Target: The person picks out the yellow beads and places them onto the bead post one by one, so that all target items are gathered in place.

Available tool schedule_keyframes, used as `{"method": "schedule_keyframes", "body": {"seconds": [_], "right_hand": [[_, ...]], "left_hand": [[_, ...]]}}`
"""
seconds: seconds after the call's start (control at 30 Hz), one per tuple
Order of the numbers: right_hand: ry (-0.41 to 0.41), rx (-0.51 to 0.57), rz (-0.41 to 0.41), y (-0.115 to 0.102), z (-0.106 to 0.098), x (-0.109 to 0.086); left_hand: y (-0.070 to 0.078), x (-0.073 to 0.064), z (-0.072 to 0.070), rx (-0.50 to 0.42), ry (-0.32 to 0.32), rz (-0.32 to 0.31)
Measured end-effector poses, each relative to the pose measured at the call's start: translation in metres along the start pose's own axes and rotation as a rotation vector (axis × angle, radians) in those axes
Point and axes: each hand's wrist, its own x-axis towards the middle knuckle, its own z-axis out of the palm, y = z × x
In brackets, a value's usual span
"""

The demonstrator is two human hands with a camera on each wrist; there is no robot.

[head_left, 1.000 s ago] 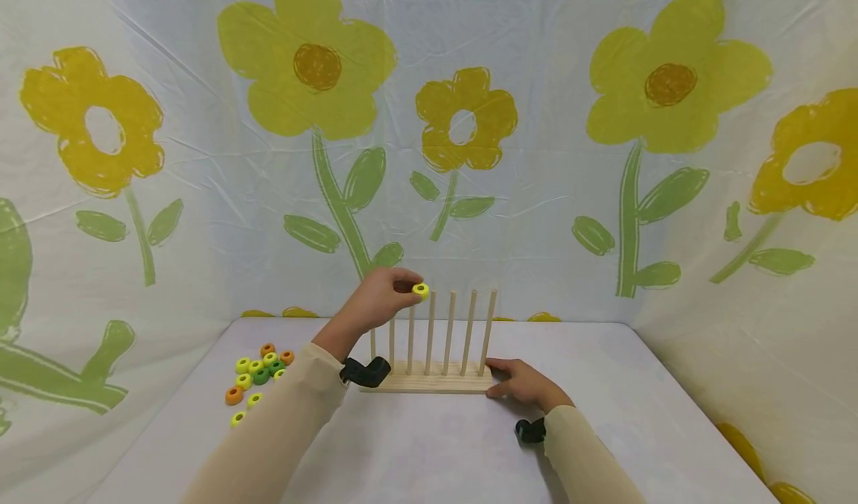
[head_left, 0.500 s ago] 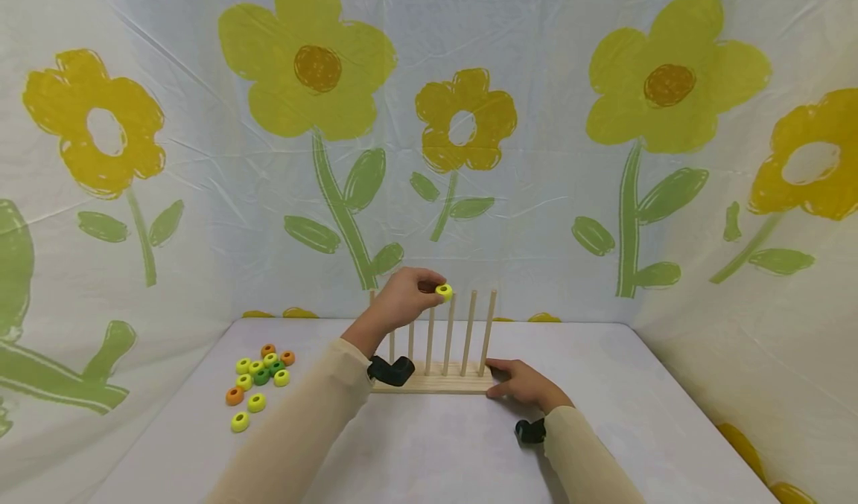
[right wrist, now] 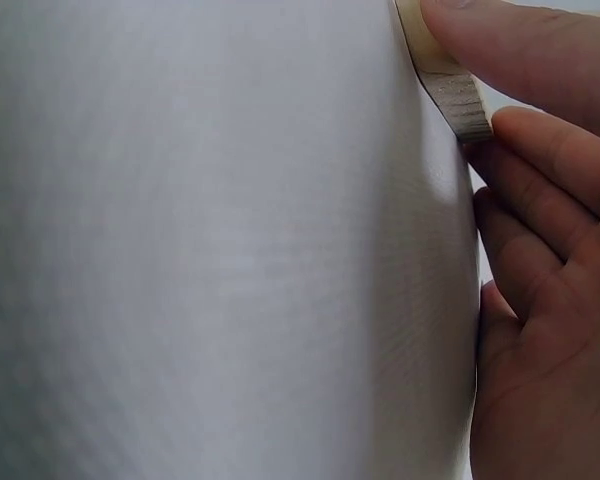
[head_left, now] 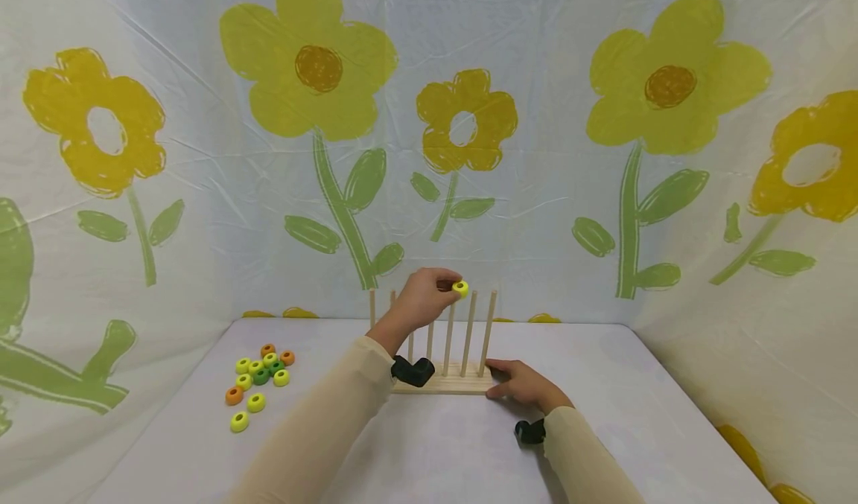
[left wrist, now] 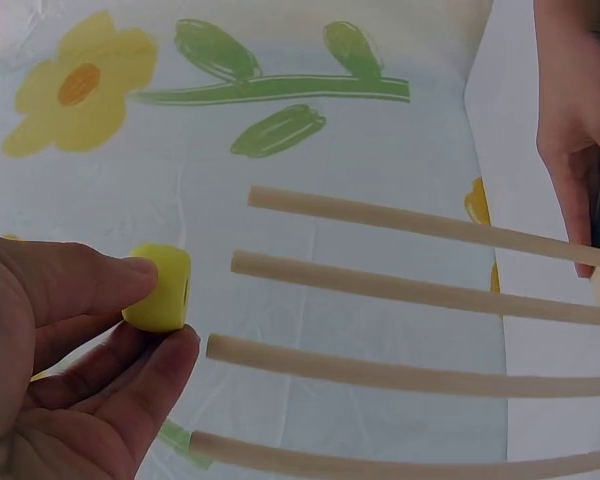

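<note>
My left hand (head_left: pixel 425 297) pinches a yellow bead (head_left: pixel 460 289) between thumb and fingers, level with the peg tops. In the left wrist view the yellow bead (left wrist: pixel 160 288) stands just off the ends of the wooden pegs (left wrist: pixel 380 280), its hole turned toward them. The pegs rise from a flat wooden base (head_left: pixel 462 385), making a peg stand whose left part is hidden behind my left forearm. My right hand (head_left: pixel 526 383) grips the right end of this base, thumb at the front and index finger at the back. The right wrist view shows the base's corner (right wrist: pixel 465 105) between thumb and fingers.
Loose yellow, orange and green beads (head_left: pixel 256 401) lie scattered on the left of the white table (head_left: pixel 415 452). A flowered cloth (head_left: pixel 536 228) hangs behind and at both sides. Dark wrist mounts (head_left: pixel 414 371) sit on both wrists.
My left hand has moved right along the row of peg tops with the yellow bead, uncovering the left pegs and more of the loose beads. My right hand has stayed at the base.
</note>
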Motion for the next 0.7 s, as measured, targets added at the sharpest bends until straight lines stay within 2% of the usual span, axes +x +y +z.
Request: {"method": "schedule_keyframes", "body": {"seconds": [0.7], "right_hand": [[-0.013, 0.001, 0.049, -0.002, -0.001, 0.000]], "left_hand": [[0.013, 0.024, 0.031, -0.017, 0.021, 0.013]]}}
